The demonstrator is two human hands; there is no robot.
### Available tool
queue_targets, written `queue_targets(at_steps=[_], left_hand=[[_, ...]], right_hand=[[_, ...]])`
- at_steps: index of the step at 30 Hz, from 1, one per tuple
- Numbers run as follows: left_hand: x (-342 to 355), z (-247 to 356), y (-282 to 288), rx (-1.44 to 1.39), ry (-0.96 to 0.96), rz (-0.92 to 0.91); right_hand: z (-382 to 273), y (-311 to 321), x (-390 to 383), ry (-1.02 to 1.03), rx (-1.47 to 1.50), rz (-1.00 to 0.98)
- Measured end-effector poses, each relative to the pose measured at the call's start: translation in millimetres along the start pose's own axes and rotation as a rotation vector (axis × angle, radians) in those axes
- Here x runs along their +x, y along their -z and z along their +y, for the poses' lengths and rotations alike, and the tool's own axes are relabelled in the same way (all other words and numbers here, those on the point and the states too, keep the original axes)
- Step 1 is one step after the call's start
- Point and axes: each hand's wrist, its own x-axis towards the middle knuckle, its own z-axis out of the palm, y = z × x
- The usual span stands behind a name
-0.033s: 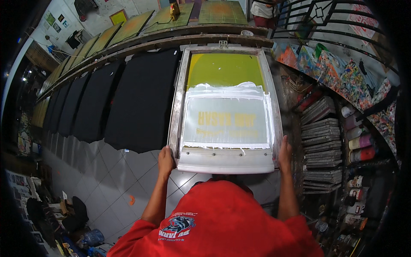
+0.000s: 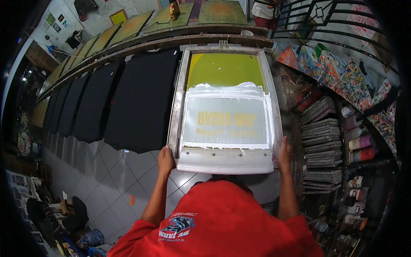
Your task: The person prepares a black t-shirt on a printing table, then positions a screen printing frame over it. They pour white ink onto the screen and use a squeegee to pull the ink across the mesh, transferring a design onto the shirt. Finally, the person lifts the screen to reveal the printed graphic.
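Observation:
A silver screen printing frame stands in front of me, its far end by a metal hinge clamp. Its mesh is yellow-green at the far part; white ink borders a paler area with reversed yellowish lettering. Across the near end lies a wide metal squeegee with several bolts. My left hand is closed on the frame's near left corner. My right hand grips the near right corner, thumb up along the side; its other fingers are partly hidden.
Black shirts lie on boards in a row to the left. Stacked frames and ink jars fill the right side. Behind runs a long wooden rail with greenish boards beyond. A person stands at the back.

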Motion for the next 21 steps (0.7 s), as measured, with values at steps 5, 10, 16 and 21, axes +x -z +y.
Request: queue_targets(at_steps=[5, 10, 16, 21], left_hand=[[3.0, 2.1, -9.4, -0.092, -0.001, 0.063], [3.4, -3.1, -6.1, -0.002, 0.015, 0.074], [3.7, 10.2, 1.0, 0.105, -0.003, 0.104], [10.9, -6.6, 7.5, -0.196, -0.22, -0.199]], right_hand=[[12.7, 1.0, 5.4, -0.032, 0.1, -0.011], [5.8, -10.2, -2.9, -0.063, 0.02, 0.047], [3.3, -26.7, -1.6, -0.18, -0.192, -0.014], [108.2, 25.3, 15.1, 0.605, -0.844, 0.385]])
